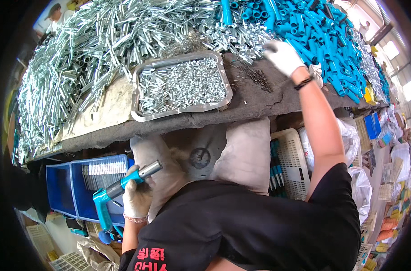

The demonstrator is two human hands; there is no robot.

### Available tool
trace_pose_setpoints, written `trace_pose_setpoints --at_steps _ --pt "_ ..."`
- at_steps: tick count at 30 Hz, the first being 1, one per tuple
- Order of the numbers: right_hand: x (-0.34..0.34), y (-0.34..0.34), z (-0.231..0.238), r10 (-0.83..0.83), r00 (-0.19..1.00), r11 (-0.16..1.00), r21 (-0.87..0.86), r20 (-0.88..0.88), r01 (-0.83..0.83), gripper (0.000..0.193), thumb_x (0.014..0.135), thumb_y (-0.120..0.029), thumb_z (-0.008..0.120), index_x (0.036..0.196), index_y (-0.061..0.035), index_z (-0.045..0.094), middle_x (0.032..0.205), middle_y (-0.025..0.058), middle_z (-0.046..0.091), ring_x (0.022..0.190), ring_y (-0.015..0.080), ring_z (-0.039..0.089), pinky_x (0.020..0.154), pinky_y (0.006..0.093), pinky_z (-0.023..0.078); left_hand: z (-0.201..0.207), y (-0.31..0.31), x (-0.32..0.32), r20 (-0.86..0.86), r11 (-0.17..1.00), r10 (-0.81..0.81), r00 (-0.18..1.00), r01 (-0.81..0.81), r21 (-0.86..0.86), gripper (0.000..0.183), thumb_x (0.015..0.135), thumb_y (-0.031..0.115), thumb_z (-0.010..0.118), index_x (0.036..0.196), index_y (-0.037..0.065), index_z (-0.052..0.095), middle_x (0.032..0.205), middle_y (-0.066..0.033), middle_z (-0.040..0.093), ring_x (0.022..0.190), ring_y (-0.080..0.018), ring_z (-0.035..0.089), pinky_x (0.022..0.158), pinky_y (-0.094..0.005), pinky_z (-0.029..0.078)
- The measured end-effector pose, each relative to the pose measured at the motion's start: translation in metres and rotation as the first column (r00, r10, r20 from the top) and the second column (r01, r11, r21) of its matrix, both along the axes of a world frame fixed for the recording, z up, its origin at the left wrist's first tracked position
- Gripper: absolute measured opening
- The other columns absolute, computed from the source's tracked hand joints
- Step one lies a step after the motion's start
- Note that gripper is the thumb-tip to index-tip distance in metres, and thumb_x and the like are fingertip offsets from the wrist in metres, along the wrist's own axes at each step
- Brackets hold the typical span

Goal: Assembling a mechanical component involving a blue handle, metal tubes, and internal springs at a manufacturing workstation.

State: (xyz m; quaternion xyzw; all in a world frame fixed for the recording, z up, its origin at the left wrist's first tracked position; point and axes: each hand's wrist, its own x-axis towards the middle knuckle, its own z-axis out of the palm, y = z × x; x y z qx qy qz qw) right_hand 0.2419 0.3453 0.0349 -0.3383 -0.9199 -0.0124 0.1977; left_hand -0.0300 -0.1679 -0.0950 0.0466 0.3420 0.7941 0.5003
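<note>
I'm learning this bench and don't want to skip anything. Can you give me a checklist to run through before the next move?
1. Left hand has a grip on the teal bent-handled tool: ok.
2. Right hand holds a part: cannot tell; its fingertips meet the loose metal parts.
3. Both hands gloved: ok, white gloves.
4. Wrists bare: not ok; dark band on the right, beaded bracelet on the left.
5. Metal tray stocked: ok, small metal pieces inside.
6. Dark springs contained: not ok, loose on the cloth.
</note>
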Motion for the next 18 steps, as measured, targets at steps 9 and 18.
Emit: trace_pose_setpoints --at_steps 9,18 --pt "-0.094 0.019 -0.005 -0.245 0.923 0.913 -0.251 0.296 0.323 0.059 0.084 -0.05 0.066 0.109 0.0027 0.071 0.115 0.0259 0.068 0.108 0.0382 0.066 0.097 0.0422 0.052 0.03 0.036 0.008 -0.051 0.989 -0.136 0.989 0.138 0.046 0.057 0.086 0.03 0.077 0.133 0.01 0.052 0.119 -0.0132 0.064 0.098 -0.0266 0.069 0.083 -0.0376 0.063" --pt "-0.056 -0.149 0.004 -0.156 0.725 0.26 -0.736 -0.671 -0.625 0.017 0.088 -0.001 0.06 0.104 -0.0031 0.054 0.094 0.0102 0.066 0.074 0.0144 0.064 0.069 0.0275 0.055 0.026 0.044 0.011 0.16 0.993 -0.104 0.982 0.092 0.078 0.05 0.095 0.035 0.066 0.137 0.013 0.05 0.129 -0.0153 0.059 0.112 -0.0315 0.064 0.091 -0.0445 0.059"
